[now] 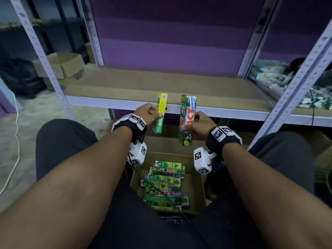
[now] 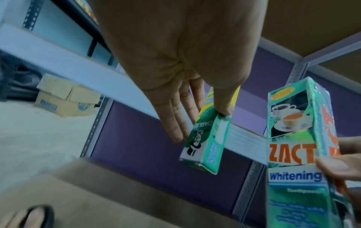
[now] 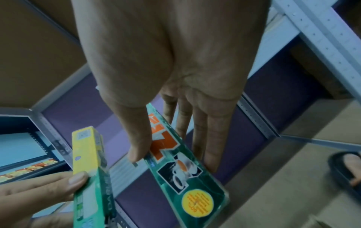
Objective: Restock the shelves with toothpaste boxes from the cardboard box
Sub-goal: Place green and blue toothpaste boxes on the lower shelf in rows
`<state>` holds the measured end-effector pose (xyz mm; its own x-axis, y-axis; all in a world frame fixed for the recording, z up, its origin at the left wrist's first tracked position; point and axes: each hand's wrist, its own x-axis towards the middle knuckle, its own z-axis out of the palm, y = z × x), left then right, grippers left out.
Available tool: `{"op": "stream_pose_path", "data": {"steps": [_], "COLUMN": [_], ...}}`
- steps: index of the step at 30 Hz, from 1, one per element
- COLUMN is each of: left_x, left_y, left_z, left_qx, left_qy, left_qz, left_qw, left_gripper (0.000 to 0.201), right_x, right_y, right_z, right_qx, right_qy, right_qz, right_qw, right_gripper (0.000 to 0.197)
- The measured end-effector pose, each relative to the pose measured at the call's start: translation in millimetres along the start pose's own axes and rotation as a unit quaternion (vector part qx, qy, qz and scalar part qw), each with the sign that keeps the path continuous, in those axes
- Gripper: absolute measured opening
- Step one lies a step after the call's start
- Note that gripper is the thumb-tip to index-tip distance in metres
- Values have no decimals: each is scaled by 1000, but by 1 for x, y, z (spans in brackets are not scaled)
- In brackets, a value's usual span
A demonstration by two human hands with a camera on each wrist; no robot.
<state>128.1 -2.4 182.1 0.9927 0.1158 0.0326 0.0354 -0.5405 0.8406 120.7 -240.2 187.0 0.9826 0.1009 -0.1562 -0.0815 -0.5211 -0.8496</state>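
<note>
My left hand (image 1: pixel 149 114) pinches a yellow-green toothpaste box (image 1: pixel 160 113) upright between thumb and fingers; the same box (image 2: pixel 203 138) shows in the left wrist view. My right hand (image 1: pixel 197 125) grips a green Zact Whitening toothpaste box (image 1: pixel 186 121), also upright; the Zact box (image 3: pixel 181 166) is seen held between thumb and fingers. Both boxes hang just in front of the brown shelf board (image 1: pixel 161 85), near its front edge. Below, between my knees, the open cardboard box (image 1: pixel 195 187) holds several more toothpaste boxes (image 1: pixel 165 184) lying flat.
Grey perforated uprights (image 1: pixel 296 83) frame the shelf; a purple panel (image 1: pixel 170 36) backs it. Another cardboard box (image 1: pixel 61 67) stands on the floor at the left. Packaged goods (image 1: pixel 280 81) lie on the neighbouring shelf at right. A white cable (image 1: pixel 17 141) runs along the floor.
</note>
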Motion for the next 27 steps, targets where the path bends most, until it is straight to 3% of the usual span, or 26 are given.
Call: {"op": "stream_pose_path", "data": {"steps": [3,7,11,13,17,21,27], "left_x": [18,45,69,81,101,118,144], "left_y": [25,52,71,77,80,75,60], "left_z": [-23,-48,-64,-68,-67,-56,-42], "left_qx": [27,99,232,270,312,368,410], "left_qy": [42,76,98,97,79,51,16], "left_qz": [12,20,43,53,51,54,49], "left_qw": [999,992,967,956,946,927,911], "left_gripper": [35,41,43,43,43,40,40], "right_x": [9,27,47,59,82,100,122], "right_y": [-28,-59,-81,-89,-102,-107,-96], "right_z": [-20,-39,-54,-59,-68,-67,-57], "right_qx": [-5,10,-30,-78,-240,-375,-474], "right_qy": [19,39,57,76,89,80,98], "right_qz": [-9,-11,-12,-9,-11,-14,-24], "right_qw": [1000,999,998,994,967,924,875], "right_gripper": [65,52,32,37,50,51,62]}}
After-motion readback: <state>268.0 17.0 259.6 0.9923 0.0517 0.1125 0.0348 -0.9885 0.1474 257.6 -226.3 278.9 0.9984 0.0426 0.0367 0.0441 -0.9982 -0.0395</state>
